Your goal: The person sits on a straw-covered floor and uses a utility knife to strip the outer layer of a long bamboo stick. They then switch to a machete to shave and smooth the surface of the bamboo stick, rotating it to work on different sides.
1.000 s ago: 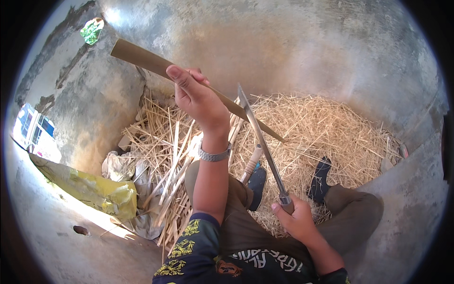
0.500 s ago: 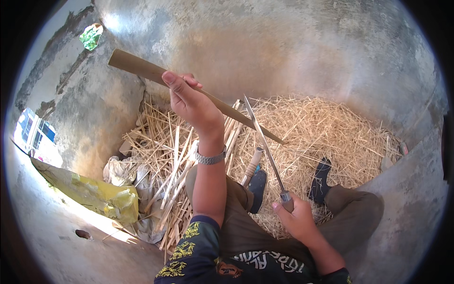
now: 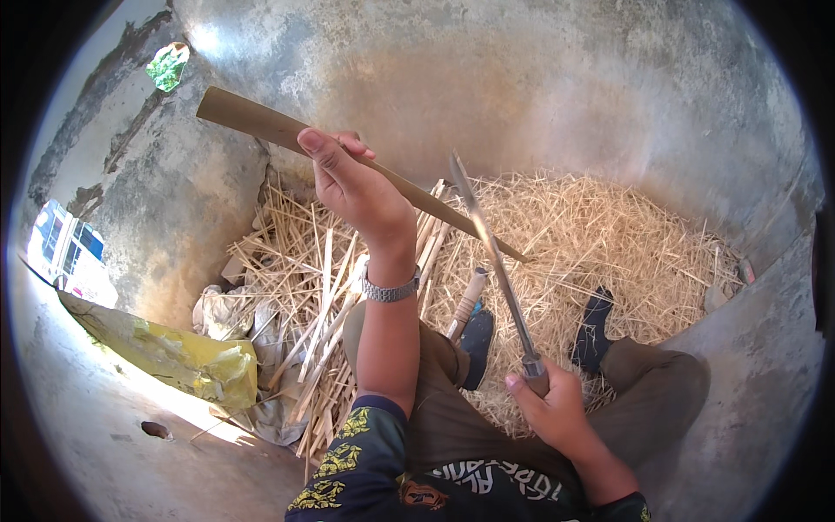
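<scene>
A long, flat brownish-green slat [image 3: 252, 115], apparently split bamboo, slants down from upper left to middle right. My left hand [image 3: 361, 191] is closed around its upper half, thumb up, with a metal-band watch on the wrist. Lower right, my right hand [image 3: 557, 404] grips the handle of a long knife [image 3: 500, 270]. Its blade points up and away and crosses the slat near the lower end; I cannot tell whether they touch. The blade's middle catches the light.
Loose straw-like shavings [image 3: 609, 235] cover the floor ahead, around my dark-covered feet. Thin split strips [image 3: 326, 287] lie heaped at left, beside a yellow sheet [image 3: 200, 357]. A round wooden piece [image 3: 465, 306] stands by my left foot. Concrete walls [image 3: 522, 87] enclose the space.
The knife has turned in my right hand so its blade shows a different face, and its tip sits slightly farther up. My left hand and the slat have barely shifted.
</scene>
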{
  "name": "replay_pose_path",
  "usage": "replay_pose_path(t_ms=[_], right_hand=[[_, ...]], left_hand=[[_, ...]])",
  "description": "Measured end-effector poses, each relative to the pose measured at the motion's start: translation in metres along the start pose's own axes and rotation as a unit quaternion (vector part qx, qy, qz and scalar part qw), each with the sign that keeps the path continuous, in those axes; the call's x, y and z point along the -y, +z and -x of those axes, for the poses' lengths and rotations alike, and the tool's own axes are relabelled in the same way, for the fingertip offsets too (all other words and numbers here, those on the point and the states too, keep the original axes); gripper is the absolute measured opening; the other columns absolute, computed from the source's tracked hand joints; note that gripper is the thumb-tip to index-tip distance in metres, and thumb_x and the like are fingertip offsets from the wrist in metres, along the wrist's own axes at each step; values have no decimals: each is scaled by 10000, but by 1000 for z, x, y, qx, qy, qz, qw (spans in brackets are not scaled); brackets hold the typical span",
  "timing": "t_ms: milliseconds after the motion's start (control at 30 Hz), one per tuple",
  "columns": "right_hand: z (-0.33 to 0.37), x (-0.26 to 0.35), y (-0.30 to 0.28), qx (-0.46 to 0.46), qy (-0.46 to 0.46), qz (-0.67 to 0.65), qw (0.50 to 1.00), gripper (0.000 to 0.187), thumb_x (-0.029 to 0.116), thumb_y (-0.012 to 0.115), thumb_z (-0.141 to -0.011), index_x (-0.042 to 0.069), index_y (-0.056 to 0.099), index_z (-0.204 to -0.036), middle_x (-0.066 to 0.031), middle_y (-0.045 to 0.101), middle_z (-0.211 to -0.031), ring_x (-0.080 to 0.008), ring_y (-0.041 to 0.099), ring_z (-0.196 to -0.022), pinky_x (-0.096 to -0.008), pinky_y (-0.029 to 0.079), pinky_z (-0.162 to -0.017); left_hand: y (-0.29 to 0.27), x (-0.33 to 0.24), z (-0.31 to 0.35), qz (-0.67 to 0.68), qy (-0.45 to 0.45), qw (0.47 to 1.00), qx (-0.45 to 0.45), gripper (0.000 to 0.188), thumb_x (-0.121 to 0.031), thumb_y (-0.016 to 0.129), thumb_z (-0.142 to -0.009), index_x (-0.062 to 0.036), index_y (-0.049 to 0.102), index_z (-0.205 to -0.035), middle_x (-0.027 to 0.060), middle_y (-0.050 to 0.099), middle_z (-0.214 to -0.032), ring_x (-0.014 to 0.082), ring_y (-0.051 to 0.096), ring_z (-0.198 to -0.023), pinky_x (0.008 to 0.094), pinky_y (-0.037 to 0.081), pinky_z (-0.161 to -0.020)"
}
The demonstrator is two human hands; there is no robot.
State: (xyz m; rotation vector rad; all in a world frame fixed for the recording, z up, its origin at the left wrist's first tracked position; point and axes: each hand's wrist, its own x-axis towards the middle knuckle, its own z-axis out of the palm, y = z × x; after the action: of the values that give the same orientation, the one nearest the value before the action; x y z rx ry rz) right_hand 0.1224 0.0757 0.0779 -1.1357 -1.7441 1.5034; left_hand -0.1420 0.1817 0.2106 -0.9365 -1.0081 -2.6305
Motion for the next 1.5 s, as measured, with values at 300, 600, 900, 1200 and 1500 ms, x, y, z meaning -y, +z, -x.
replay_pose_path(t_ms=[300,600,900,1200,1500], right_hand=[[-4,7,-7,1,-28,58,998,248,183,712,-940,-21,590,-869,-70,589,-605,-80,524,-577,-319,433,-532],[2,12,-12,-7,-54,24,998,244,189,712,-938,-16,597,-873,-60,577,-605,-72,504,-592,-323,430,-543],[-9,7,-27,-37,26,12,999,249,214,718,-937,-4,611,-882,3,530,-601,-60,460,-589,-305,402,-531],[-10,-3,-9,14,2,20,1000,261,218,727,-935,-6,608,-872,12,540,-592,-59,464,-573,-293,405,-523],[-4,6,-6,-14,-43,3,999,265,207,720,-935,-15,594,-862,-45,580,-598,-65,520,-586,-312,429,-534]], left_hand=[[5,-4,7,-8,-24,1000,-3,575,-599,435,-1054,-121,478,-738,-9,479,-723,83,429,-699,249,360,-696],[9,0,9,14,5,1000,26,565,-587,447,-1055,-120,477,-739,-3,487,-735,89,442,-693,251,380,-704],[-6,6,0,19,-8,999,38,488,-577,516,-1030,-130,493,-835,-1,484,-814,109,471,-763,260,424,-746],[5,4,1,3,26,999,22,502,-550,463,-1063,-109,516,-829,-11,482,-800,89,458,-742,254,393,-753],[2,4,-1,18,30,999,30,489,-539,476,-1062,-117,519,-818,-16,487,-788,89,468,-737,253,396,-742]])
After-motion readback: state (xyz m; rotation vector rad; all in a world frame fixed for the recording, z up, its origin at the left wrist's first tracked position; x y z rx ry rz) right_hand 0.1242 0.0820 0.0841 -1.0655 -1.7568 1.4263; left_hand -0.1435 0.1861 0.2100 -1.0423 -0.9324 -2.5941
